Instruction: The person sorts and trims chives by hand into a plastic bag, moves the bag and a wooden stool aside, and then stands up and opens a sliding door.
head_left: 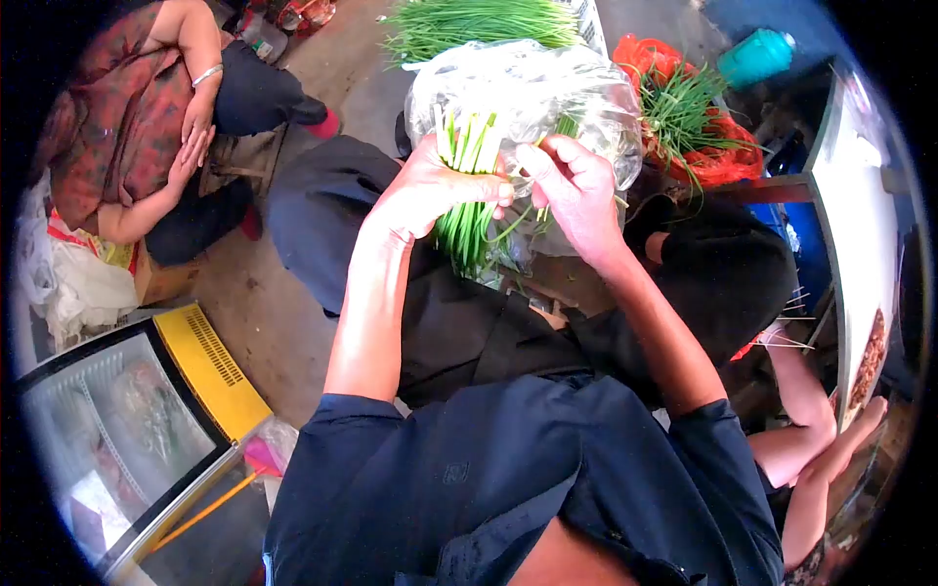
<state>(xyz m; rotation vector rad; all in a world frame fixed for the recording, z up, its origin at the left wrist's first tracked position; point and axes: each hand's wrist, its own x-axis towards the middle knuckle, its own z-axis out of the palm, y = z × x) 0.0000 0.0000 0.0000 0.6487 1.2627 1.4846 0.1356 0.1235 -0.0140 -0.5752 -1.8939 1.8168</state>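
Note:
My left hand (445, 190) is wrapped round a bunch of green chives (467, 234), whose pale cut ends point up and away from me. Beside it, on the right, my right hand (576, 186) has thumb and forefinger pinched together on a few thin chive stalks (542, 213). Both hands are over a large clear plastic bag (528, 73) in front of my knees. What lies inside the bag is mostly hidden by its folds and my hands. Behind the bag, a thick pile of chives (479, 24) lies in a white crate (592, 24).
Right of the bag, more greens (684, 112) lie on a red net bag (738, 156), near a teal container (757, 57). A person (117, 137) sits at left with hands together. A glass-topped yellow freezer (210, 371) stands lower left. Another person's arm (796, 391) shows at right.

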